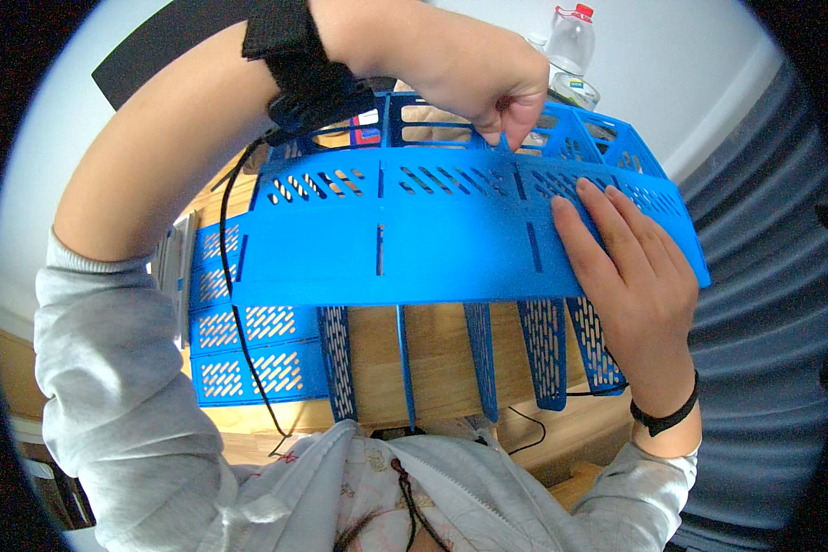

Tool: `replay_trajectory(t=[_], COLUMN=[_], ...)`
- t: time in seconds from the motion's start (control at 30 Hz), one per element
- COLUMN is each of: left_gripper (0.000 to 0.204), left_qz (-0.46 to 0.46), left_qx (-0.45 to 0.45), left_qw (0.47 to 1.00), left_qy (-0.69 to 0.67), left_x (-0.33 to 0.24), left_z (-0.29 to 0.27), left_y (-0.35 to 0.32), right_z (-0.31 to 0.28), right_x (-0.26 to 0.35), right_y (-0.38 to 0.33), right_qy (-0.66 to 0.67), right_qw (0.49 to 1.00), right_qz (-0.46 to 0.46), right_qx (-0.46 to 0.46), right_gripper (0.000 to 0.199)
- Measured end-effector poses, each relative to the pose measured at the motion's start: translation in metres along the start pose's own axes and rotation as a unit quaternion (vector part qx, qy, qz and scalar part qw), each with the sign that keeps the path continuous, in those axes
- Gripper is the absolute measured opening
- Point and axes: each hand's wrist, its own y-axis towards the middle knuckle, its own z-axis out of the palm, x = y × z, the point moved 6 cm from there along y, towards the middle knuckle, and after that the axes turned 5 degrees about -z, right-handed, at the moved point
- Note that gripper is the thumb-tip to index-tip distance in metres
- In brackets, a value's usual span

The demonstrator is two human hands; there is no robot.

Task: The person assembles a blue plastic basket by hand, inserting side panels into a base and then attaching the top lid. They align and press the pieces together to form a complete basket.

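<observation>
A blue plastic organizer rack (451, 244) stands in front of me, with a broad flat panel with slots facing up. Several perforated divider panels (543, 354) hang from its near edge. My left hand (488, 87) reaches over the far side, its fingers closed in a pinch on a blue divider tab at the panel's far edge. Part of the pinch is hidden behind the fist. My right hand (633, 276) lies on the right part of the panel, fingers stretched out and pressing on its surface.
A separate blue perforated panel (248, 368) lies on the wooden table (437, 359) at the left. A clear bottle with a red cap (570, 46) stands behind the rack. A black cable (239, 322) trails past the left side. A dark pleated curtain (754, 350) hangs at the right.
</observation>
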Motion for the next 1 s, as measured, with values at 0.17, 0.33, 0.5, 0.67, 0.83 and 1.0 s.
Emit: replay_trajectory(t=[0.17,0.33,0.5,0.67,0.83,1.0], left_gripper=[0.018,0.018,0.021,0.026,0.024,0.028], left_qz=[-0.038,-0.021,-0.061,-0.079,0.010,-0.026], left_qx=[0.019,0.029,0.075,0.098,0.038,0.114], left_qw=[0.999,0.999,0.995,0.992,0.996,0.985], left_qy=[-0.010,-0.026,0.008,0.003,0.080,0.130], left_x=[0.004,0.005,0.002,-0.014,-0.039,-0.042], left_z=[-0.001,0.002,0.005,-0.007,-0.016,-0.023], left_y=[0.002,-0.002,0.007,0.010,0.024,0.029], right_z=[-0.002,-0.008,-0.008,-0.010,-0.012,-0.006], right_x=[0.001,-0.016,-0.026,-0.022,-0.025,-0.027], right_y=[0.002,-0.018,-0.044,-0.044,-0.039,-0.047], right_qy=[0.000,-0.033,-0.043,-0.048,-0.043,-0.032], right_qw=[1.000,0.999,0.998,0.998,0.999,0.998], right_qz=[-0.002,0.019,0.035,0.026,0.027,0.042], right_qx=[0.006,0.028,0.015,0.012,0.013,0.039], right_gripper=[0.038,0.036,0.032,0.031,0.033,0.038])
